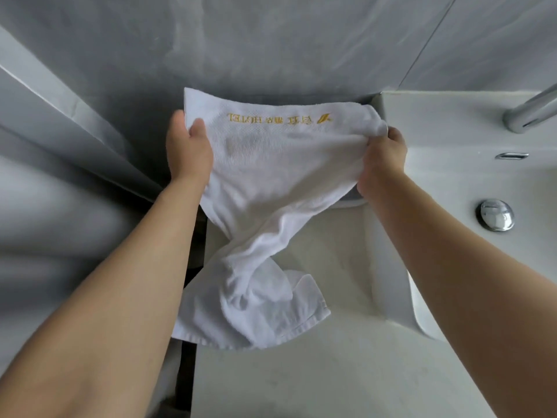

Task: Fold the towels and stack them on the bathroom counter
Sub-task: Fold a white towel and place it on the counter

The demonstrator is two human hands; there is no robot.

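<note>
A white towel [271, 188] with gold embroidered lettering near its far edge hangs between my hands above the pale bathroom counter [316, 372]. My left hand [188, 149] grips its far left corner, thumb on top. My right hand [382, 159] pinches the bunched far right corner. The towel's near end is twisted and lies crumpled on the counter by the left edge. A strip of grey cloth shows under the towel just below my right hand; I cannot tell what it is.
A white sink basin [482, 182] lies to the right, with a chrome drain plug [495, 214], an overflow slot [511, 155] and a chrome tap [530, 114]. Grey tiled wall [271, 40] stands behind. The counter's left edge drops beside a dark gap [188, 297].
</note>
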